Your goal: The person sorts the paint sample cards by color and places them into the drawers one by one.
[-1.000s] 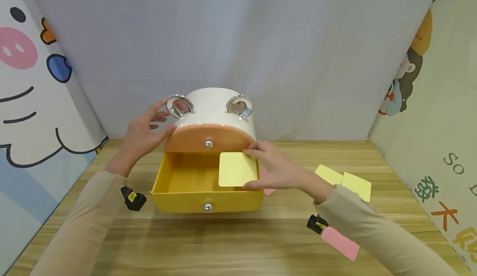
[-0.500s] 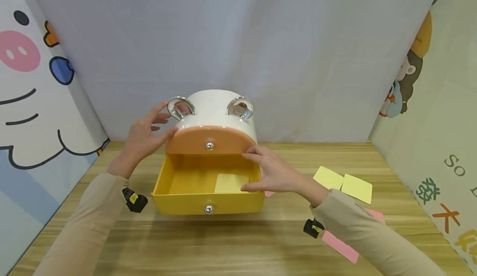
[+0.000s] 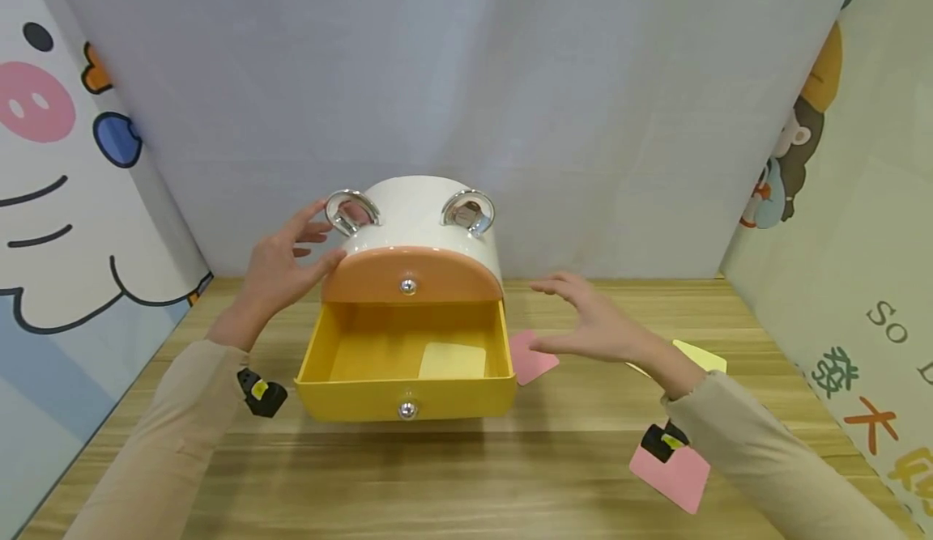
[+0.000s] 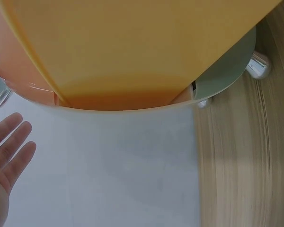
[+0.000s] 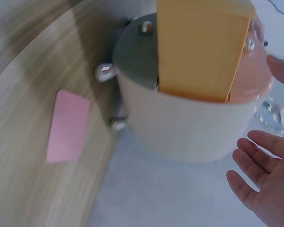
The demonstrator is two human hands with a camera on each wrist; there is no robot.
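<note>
A white rounded box (image 3: 415,208) with silver ring ears and an orange upper drawer front (image 3: 430,273) stands on the table. Its yellow lower drawer (image 3: 364,398) is pulled out, and a pale yellow card (image 3: 452,360) lies inside at the right. At the box's upper left side, my left hand (image 3: 280,269) rests with its thumb by the orange front's edge and its fingers spread near the ear. My right hand (image 3: 594,321) hovers to the right of the box, empty, thumb and fingers apart; the right wrist view also shows this hand (image 5: 270,175) holding nothing.
Beside the drawer's right side lies a pink card (image 3: 532,358). Farther right are a yellow card (image 3: 700,355), another partly covered by my right arm, and a pink card (image 3: 678,475) near my right wrist. A pale curtain (image 3: 583,119) hangs behind the table.
The yellow card that my right hand held over the drawer has dropped into it. My right hand has let go and moved away to the right; my left hand has stayed at the box.
</note>
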